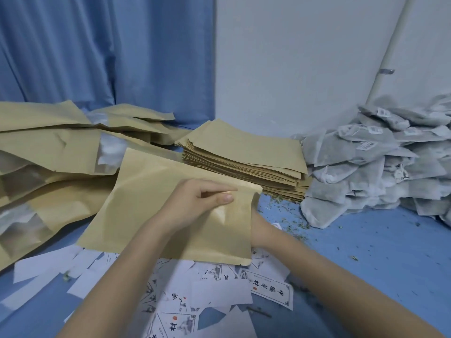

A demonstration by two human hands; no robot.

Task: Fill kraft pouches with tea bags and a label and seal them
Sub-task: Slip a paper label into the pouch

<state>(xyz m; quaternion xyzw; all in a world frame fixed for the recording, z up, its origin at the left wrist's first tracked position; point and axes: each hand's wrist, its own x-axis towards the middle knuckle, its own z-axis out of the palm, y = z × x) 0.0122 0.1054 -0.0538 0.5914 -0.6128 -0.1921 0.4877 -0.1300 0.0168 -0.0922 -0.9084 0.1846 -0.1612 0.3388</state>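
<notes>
The two bare arms are closest, reaching in from the bottom over a scatter of white paper labels (271, 292) with black writing on the blue cloth (380, 252). Past them, from biggest to smallest: a big heap of filled brown pouches (48, 147) lies on the left, and soft white stuff shows through their clear windows. A big heap of grey tea bags (371, 172) sits on the right by the wall. A neat stack of flat pouches (246, 162) lies at the back, between the two heaps. The kraft pouch (151, 206) being worked on is in the middle, held just above the labels. The left hand (195, 203) lies on top of the pouch, and its thumb and fingers pinch the top right corner. The right hand (258, 230) is tucked behind the right edge of the pouch, so its fingers are hidden and I cannot tell how open it is. The pouch is tilted. Its long side runs from the near right up to the far left, and the pinched end points to the right. Small green crumbs (288, 215) dot the cloth near the tea bags.
</notes>
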